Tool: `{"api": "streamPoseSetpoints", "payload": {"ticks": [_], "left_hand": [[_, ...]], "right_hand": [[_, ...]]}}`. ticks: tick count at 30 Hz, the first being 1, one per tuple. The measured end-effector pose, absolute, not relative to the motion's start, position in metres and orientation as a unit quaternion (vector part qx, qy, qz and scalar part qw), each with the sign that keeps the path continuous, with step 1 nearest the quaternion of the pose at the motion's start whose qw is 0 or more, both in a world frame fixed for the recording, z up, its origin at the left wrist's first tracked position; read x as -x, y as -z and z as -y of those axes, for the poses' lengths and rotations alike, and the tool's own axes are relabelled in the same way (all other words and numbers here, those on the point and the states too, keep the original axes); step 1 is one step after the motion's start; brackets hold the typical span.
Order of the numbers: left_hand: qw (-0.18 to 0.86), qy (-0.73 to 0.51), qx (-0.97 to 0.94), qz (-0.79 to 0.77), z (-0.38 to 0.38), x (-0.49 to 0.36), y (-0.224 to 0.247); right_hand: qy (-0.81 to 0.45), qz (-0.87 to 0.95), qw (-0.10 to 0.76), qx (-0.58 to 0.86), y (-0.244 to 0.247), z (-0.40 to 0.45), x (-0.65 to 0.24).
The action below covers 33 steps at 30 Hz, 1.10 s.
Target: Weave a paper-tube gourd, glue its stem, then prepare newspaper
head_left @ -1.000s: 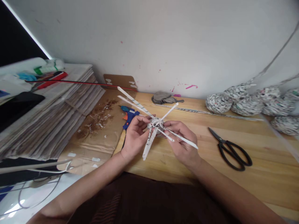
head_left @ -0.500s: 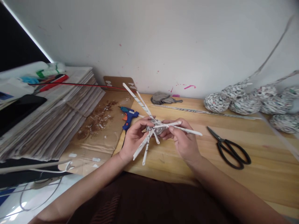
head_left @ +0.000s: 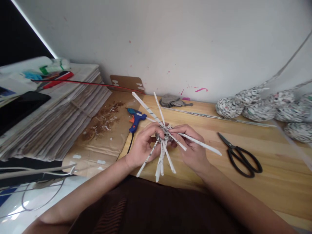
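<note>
A small woven piece of rolled newspaper strips (head_left: 166, 134) is held between my hands above the wooden table. Several white paper tubes (head_left: 161, 162) stick out from it, toward me, toward the wall and to the right. My left hand (head_left: 146, 143) is closed around its left side, thumb on top near the centre. With thumb and fingers, my right hand (head_left: 191, 143) pinches at its right side, where a long paper tube (head_left: 202, 143) points right. The underside of the piece and some fingertips are hidden.
Left of my hands lies a blue glue gun (head_left: 136, 119) beside cardboard (head_left: 97, 143) with brown scraps. Black-handled scissors (head_left: 240, 156) rest at the right. Woven paper balls (head_left: 260, 109), a grey cloth (head_left: 173, 100) and a newspaper stack (head_left: 80, 107) are farther back.
The woven piece has turned in my hands, so its tubes fan out differently, with more pointing toward me. My right fingers have shifted in at its edge. The view has moved slightly.
</note>
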State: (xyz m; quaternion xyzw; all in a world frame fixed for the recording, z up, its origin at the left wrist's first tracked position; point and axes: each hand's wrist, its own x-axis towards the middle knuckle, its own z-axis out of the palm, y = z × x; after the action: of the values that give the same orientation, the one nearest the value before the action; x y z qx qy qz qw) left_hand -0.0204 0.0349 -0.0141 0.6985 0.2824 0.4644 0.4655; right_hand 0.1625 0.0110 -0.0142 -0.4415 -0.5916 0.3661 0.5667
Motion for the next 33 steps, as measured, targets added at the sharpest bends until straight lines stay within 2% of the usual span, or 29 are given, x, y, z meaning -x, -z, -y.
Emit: {"api": "streamPoseSetpoints", "payload": {"ticks": [7,18,24,29,33], "left_hand": [[0.532,-0.486,-0.643,-0.259,-0.039,0.016,0.015],[0.614,-0.438,-0.615,-0.230,-0.033,0.032,0.008],[0.603,-0.436,-0.613,-0.265,-0.037,0.040,0.005],[0.652,-0.438,-0.568,-0.246,-0.038,0.045,0.012],[0.627,-0.442,-0.577,-0.280,-0.030,0.041,0.007]], "right_hand": [[-0.434,0.546,0.576,0.425,0.010,-0.011,-0.160],[-0.451,0.551,0.587,0.387,0.013,-0.010,-0.157],[-0.354,0.620,0.564,0.414,0.011,-0.005,-0.159],[-0.268,0.677,0.558,0.397,0.007,-0.003,-0.158],[-0.241,0.688,0.561,0.391,0.007,-0.004,-0.157]]}}
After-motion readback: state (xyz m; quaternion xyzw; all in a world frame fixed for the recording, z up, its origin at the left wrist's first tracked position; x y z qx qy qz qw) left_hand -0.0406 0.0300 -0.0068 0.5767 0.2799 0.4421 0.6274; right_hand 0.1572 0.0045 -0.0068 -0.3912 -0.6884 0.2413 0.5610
